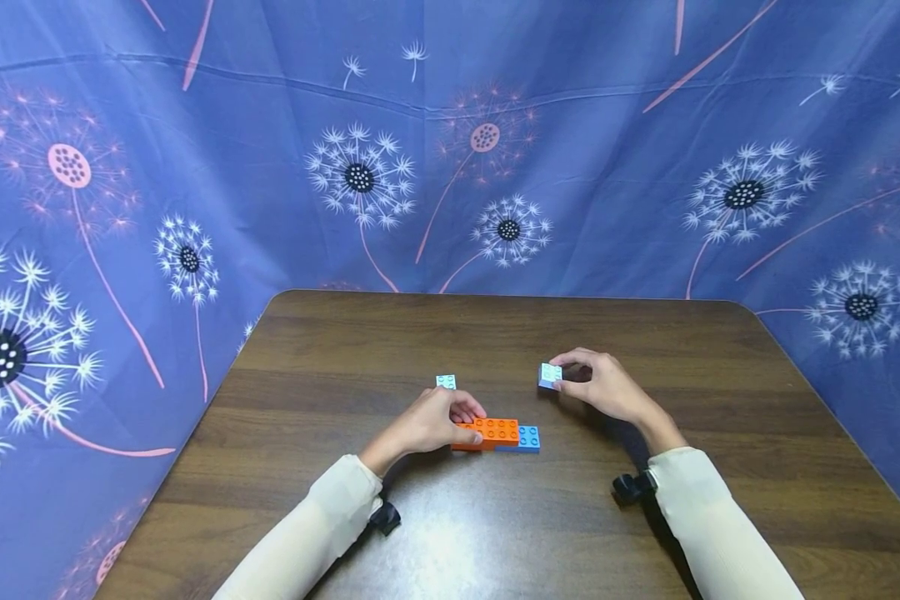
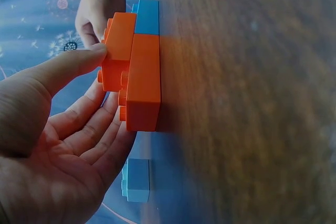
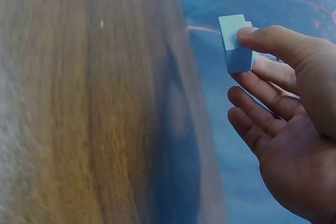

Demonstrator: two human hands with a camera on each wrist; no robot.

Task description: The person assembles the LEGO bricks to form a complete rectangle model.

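Observation:
My left hand pinches the upper orange brick between thumb and fingers. That brick sits studs-up across a lower orange brick and a blue brick, which lie end to end on the table. Farther right, my right hand grips a small light blue brick by thumb and fingertips, its studs facing up in the head view. Whether that brick touches the table I cannot tell. A second light blue brick lies just behind my left hand, partly hidden by it in the head view.
The brown wooden table reaches back to a blue dandelion-print cloth, which hangs behind and at both sides. A black wrist camera sits at the left cuff and another black camera at the right.

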